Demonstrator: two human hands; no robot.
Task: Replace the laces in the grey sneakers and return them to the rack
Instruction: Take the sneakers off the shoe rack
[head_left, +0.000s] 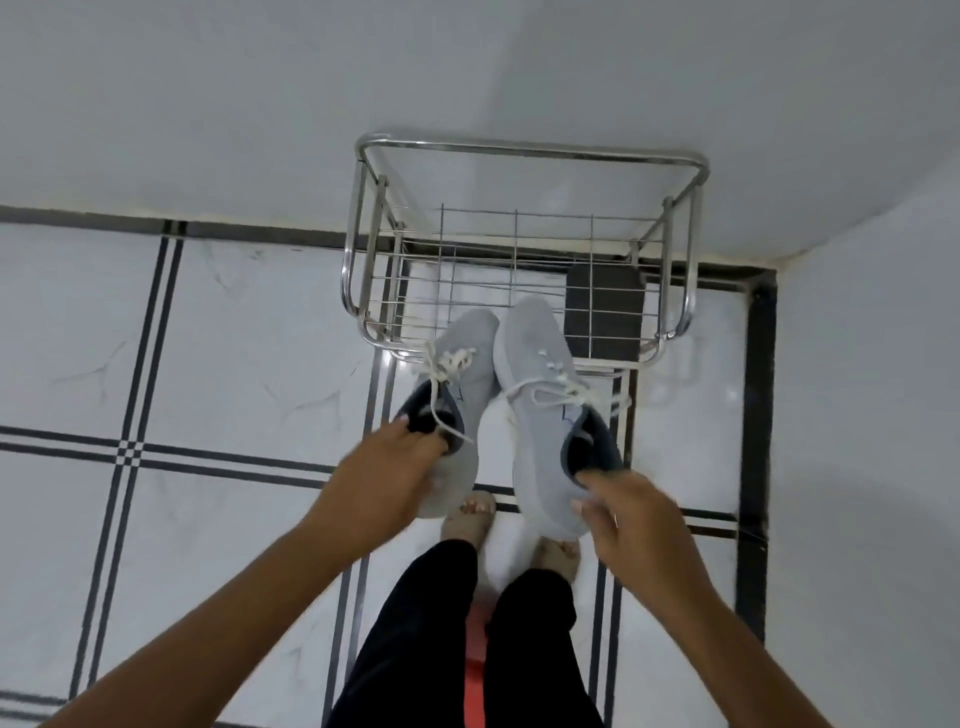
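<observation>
We stand before the steel rack (524, 156), which sits at twelve o'clock against the wall. Our left hand (384, 467) grips the left sneaker (462, 364) by its heel collar, fingers curled inside; our right hand (618, 514) pinches the right sneaker (535, 374) likewise. Both shoes hang toes forward, touching, over the rack's near edge, white laces (571, 387) threaded and loose. To seat them well, we should lower them level onto the wire shelf (519, 249), clear of the dark object (605, 306) at one o'clock, laces tucked.
</observation>
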